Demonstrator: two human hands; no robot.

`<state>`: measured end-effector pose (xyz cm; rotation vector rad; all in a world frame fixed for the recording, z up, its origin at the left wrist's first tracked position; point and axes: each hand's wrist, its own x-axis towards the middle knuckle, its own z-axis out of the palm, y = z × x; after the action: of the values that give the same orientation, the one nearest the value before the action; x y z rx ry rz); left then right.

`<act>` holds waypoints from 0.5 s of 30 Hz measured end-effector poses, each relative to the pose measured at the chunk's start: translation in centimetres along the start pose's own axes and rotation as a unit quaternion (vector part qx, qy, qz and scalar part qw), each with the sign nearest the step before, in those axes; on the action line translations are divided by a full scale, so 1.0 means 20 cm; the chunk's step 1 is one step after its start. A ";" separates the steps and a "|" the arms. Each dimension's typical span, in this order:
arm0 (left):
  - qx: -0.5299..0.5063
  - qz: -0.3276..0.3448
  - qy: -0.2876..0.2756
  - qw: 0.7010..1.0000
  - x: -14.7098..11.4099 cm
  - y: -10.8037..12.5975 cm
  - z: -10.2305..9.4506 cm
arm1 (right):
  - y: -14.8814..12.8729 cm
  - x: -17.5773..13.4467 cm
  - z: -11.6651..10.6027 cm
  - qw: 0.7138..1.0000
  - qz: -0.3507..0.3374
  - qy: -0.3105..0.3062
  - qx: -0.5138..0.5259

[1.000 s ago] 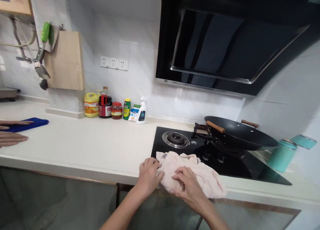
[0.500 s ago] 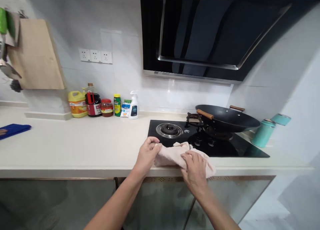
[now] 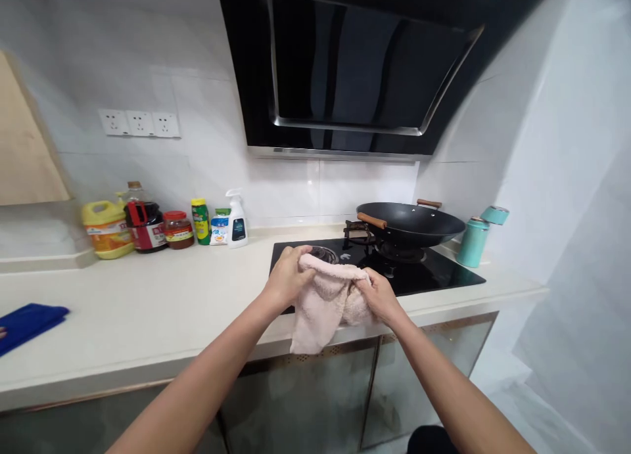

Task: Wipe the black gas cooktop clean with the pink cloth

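Note:
Between my two hands hangs a pale pink towel (image 3: 320, 303), gripped by its upper edge. My left hand (image 3: 288, 276) pinches the left corner, and my right hand (image 3: 379, 296) grips the right side, where the cloth bunches up. The loose part drapes down in front of the counter's front edge. Behind the towel lies the black glass gas stove (image 3: 419, 276), its left burner (image 3: 325, 253) partly covered by the cloth and my left hand. A black wok (image 3: 414, 227) with wooden handles sits on the right burner.
A turquoise canister (image 3: 473, 242) with a raised lid stands right of the stove. Against the back wall are a yellow jug (image 3: 106, 234), a dark sauce bottle (image 3: 145, 224), a red-lidded jar (image 3: 178, 230) and a spray bottle (image 3: 237, 221). A blue cloth (image 3: 34, 322) lies at left; a range hood (image 3: 345, 66) hangs above.
The towel was bunched at the counter's edge; now it is lifted and spread between both hands, hanging down. The view has turned right, shifting the stove and wok leftward.

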<state>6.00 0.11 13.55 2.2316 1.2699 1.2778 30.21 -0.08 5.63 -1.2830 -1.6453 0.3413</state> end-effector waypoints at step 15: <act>0.191 0.171 0.094 0.962 0.23 0.14 -0.28 | -0.09 0.12 -0.14 0.982 -0.031 -0.140 -0.120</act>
<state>4.02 1.20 21.07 2.7549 1.3301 1.5007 31.57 0.35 9.42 -1.4057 -2.0096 0.3032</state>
